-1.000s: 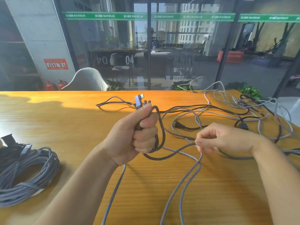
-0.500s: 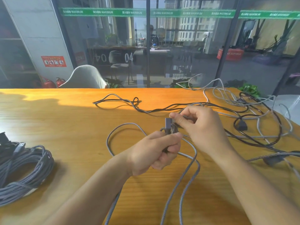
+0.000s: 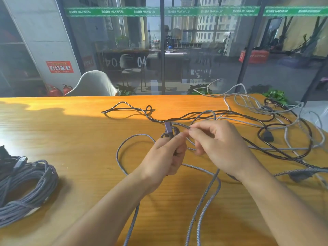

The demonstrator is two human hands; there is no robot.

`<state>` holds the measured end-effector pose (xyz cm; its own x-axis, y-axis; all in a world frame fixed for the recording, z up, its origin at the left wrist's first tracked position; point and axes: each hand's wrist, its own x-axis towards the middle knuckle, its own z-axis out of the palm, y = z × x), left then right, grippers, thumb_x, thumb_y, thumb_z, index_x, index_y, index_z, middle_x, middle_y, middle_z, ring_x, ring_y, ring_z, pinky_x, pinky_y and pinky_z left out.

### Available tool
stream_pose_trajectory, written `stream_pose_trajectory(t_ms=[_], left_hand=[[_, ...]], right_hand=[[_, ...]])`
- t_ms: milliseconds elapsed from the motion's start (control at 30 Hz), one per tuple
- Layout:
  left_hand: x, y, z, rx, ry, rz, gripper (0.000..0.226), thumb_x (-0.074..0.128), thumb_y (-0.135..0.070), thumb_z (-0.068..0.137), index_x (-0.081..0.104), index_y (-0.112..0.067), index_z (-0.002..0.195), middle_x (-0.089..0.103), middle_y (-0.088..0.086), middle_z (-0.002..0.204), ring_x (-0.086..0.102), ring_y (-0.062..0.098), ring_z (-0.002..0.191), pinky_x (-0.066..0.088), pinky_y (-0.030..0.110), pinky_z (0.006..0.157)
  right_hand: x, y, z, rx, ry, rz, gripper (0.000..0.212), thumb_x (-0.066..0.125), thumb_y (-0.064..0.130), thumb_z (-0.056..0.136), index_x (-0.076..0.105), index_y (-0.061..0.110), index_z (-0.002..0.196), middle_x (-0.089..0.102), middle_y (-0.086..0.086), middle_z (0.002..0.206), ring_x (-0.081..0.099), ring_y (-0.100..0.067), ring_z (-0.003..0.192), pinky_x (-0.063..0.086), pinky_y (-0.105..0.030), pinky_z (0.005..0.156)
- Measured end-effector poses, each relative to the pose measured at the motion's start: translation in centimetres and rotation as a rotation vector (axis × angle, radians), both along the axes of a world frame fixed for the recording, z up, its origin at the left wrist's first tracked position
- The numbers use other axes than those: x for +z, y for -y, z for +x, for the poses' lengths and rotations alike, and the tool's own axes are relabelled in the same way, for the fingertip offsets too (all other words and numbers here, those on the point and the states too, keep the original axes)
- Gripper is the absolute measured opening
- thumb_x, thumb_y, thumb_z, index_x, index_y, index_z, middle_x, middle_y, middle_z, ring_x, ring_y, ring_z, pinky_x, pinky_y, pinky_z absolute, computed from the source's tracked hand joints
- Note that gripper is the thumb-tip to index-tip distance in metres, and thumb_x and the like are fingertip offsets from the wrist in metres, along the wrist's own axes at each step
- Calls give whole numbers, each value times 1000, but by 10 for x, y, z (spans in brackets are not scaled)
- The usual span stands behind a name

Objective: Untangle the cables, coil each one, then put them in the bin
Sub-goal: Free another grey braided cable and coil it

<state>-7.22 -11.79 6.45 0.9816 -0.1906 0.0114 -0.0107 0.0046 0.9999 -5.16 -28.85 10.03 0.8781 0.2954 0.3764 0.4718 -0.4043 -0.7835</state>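
Centrally, both hands (image 3: 165,157) (image 3: 220,146) grip braided cable (image 3: 204,206); table (image 3: 71,132) edge far.

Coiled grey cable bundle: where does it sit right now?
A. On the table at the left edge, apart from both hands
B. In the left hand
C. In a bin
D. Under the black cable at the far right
A: the coiled grey cable bundle lies on the wooden table at the far left, while the left hand and right hand work a grey braided cable at centre.
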Motion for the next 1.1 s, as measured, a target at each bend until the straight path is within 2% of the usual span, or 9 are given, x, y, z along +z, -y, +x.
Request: stream_pose_trajectory(t_ms=[133,333,467,600,667,800,900,967,1100], left_hand=[[6,-14,4,98,3,-133,41,43,-39,110,37,-22,72,19,0,63,12,17,55,10,28,50],[12,-17,0,89,-23,-330,39,36,-39,104,40,-22,69,14,0,64,8,14,52,12,24,43],[15,-17,1,172,-32,-298,48,47,-55,102,39,-23,66,19,-1,62,8,17,55,9,30,49],[14,-27,7,223,-27,-400,45,47,-48,107,39,-22,71,19,-2,64,13,14,50,18,23,41],[16,-31,8,199,3,-456,44,44,-45,108,39,-21,73,18,-1,64,14,14,50,15,25,44],[22,-32,3,84,28,-527,43,40,-47,109,39,-19,77,21,-2,65,16,16,54,16,30,53],[27,-33,0,5,26,-570,43,38,-49,109,38,-18,80,26,0,67,25,18,55,27,28,55],[31,-36,-2,-38,32,-599,43,35,-49,110,37,-18,79,26,-2,64,27,16,51,28,27,53],[33,-42,-4,-187,0,-663,44,36,-51,107,39,-21,75,29,-9,52,28,5,37,23,22,42]], right_hand=[[-1,-3,-8,31,113,-202,36,55,33,105,66,28,71,66,4,58,57,-12,55,46,-30,60],[-4,-7,-11,148,107,-216,36,53,34,106,64,26,73,62,3,57,53,-12,51,41,-27,54],[-9,-13,-19,314,82,-266,35,56,27,107,66,23,73,67,6,63,58,-17,56,46,-33,58],[-17,-27,-26,441,197,-446,37,55,37,105,58,28,70,68,11,69,63,-17,69,48,-39,66],[-17,-27,-25,479,145,-442,34,53,39,106,63,30,75,71,12,76,65,-16,71,50,-41,67],[-16,-22,-20,553,-82,-429,29,51,34,110,75,26,96,74,16,87,55,-20,64,45,-45,63],[-22,-19,-12,549,-124,-429,28,50,34,110,75,25,101,74,16,96,66,-9,89,50,-35,83],[-29,-17,-3,523,-71,-449,31,49,39,110,75,24,104,73,15,101,64,-7,106,48,-29,94],[-44,-8,23,378,205,-550,28,53,57,103,68,34,108,62,25,104,54,-4,111,40,-28,100]])
